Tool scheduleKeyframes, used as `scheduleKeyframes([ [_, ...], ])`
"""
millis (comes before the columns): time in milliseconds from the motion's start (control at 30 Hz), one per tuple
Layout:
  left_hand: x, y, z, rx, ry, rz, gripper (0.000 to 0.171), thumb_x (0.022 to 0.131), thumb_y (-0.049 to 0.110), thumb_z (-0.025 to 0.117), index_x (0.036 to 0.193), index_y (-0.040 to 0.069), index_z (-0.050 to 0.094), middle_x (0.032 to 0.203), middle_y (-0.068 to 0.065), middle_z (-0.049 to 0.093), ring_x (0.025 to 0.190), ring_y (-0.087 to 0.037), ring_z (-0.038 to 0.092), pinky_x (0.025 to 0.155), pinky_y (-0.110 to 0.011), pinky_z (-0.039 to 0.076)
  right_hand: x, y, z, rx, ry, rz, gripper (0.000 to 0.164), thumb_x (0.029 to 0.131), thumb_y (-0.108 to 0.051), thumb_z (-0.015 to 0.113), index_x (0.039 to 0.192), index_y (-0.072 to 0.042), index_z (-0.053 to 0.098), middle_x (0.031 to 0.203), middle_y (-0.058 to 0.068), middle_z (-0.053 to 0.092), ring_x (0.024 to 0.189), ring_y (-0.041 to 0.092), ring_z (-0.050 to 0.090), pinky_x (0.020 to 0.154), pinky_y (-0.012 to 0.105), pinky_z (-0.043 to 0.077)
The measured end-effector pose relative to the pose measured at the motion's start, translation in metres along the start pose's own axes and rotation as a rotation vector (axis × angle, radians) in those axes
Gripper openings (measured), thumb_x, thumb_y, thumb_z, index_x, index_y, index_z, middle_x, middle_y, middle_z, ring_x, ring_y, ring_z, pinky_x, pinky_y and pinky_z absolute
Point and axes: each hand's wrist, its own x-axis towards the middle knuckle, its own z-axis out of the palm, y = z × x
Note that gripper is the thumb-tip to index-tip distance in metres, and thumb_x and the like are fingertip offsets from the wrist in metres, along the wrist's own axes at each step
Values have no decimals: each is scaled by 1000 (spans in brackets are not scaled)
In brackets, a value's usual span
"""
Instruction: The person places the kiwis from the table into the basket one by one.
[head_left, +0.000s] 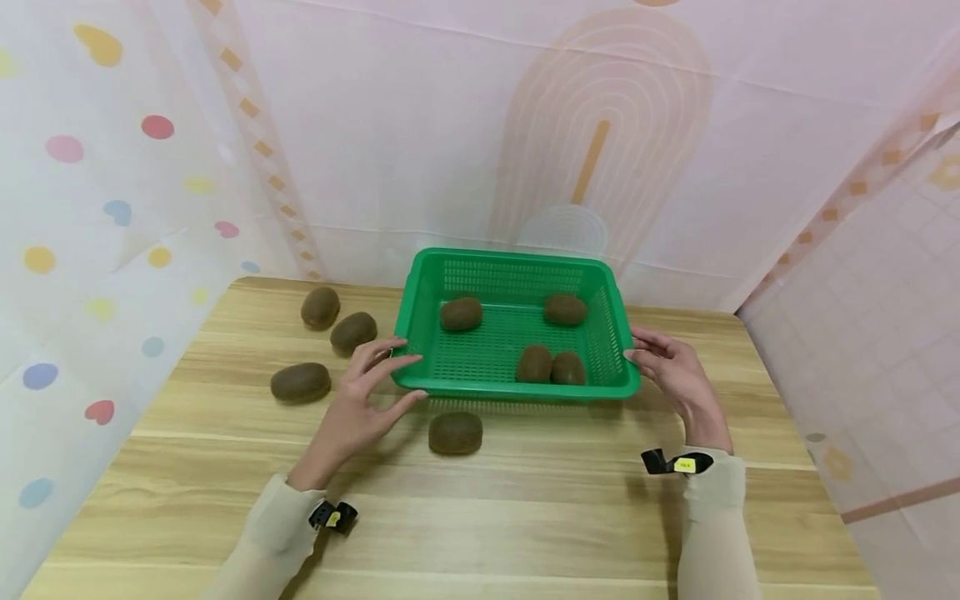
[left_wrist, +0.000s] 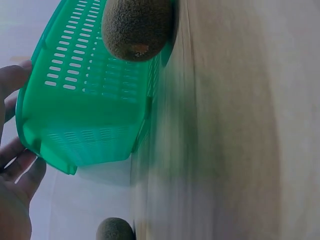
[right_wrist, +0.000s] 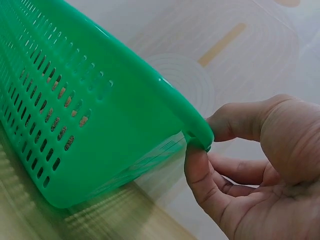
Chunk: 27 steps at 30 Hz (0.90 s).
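Note:
A green plastic basket (head_left: pixel 517 390) with slotted walls sits near the back of the table, holding several kiwifruits, among them one kiwifruit (head_left: pixel 461 314) at its left and another (head_left: pixel 566 309) at the back right. My left hand (head_left: pixel 362 408) grips its front left corner, thumb at the front rim and fingertips over the left rim. On the right side, my right hand (head_left: pixel 678 375) pinches the rim between thumb and curled fingers, as the right wrist view shows closely. A loose kiwifruit (head_left: pixel 455 433) lies just in front of the basket.
Left of the basket, three kiwifruits lie on the wooden table (head_left: pixel 525 517): one at the back (head_left: pixel 320 308), one beside it (head_left: pixel 354 333) and one nearer (head_left: pixel 300 383). A patterned cloth (head_left: pixel 375 125) hangs close behind the basket and along both sides.

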Motion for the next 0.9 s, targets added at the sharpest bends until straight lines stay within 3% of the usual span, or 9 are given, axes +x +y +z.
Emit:
scheduleKeyframes([
  [167, -5, 1, -4, 12, 1, -79, 76, 71, 11, 94, 139, 4, 61, 144, -21, 52, 136, -33, 48, 115, -18, 35, 1, 1, 1, 2, -3, 0, 57, 103, -9, 62, 154, 4, 40, 114, -6, 61, 102, 1, 65, 88, 16, 58],
  [267, -10, 1, -6, 3, -10, -155, 89, 71, 11, 94, 149, 6, 51, 147, -19, 49, 136, -32, 48, 115, -31, 43, 2, 1, 2, 6, -7, -2, 57, 103, -9, 61, 154, 4, 40, 115, -6, 61, 103, 2, 65, 90, 16, 58],
  [367, -16, 0, -7, -18, -23, -237, 95, 73, 11, 94, 154, 9, 44, 149, -17, 48, 134, -33, 50, 106, -50, 50, 3, 1, 2, 6, -8, -1, 57, 103, -9, 61, 154, 3, 40, 115, -5, 61, 104, 2, 64, 90, 16, 58],
  [433, -20, -1, -7, -46, -40, -295, 96, 76, 11, 92, 156, 11, 40, 150, -19, 47, 134, -36, 50, 104, -59, 50, 3, 1, 2, 6, -5, 2, 57, 102, -9, 62, 154, 3, 40, 116, -5, 60, 105, 2, 64, 90, 16, 58],
  [567, -29, -2, -9, -103, -90, -399, 89, 82, 15, 88, 156, 8, 40, 149, -20, 48, 135, -39, 50, 106, -64, 48, 4, 1, 2, 9, -6, 6, 57, 102, -8, 62, 154, 2, 41, 117, -4, 60, 105, 3, 63, 90, 17, 58],
  [900, -38, 6, -4, -247, -210, -569, 77, 87, 22, 85, 150, 6, 45, 147, -18, 51, 137, -38, 50, 113, -53, 46, 2, 2, 1, 19, 8, 12, 57, 101, -8, 63, 153, 2, 42, 116, -4, 60, 104, 2, 64, 90, 16, 58],
])
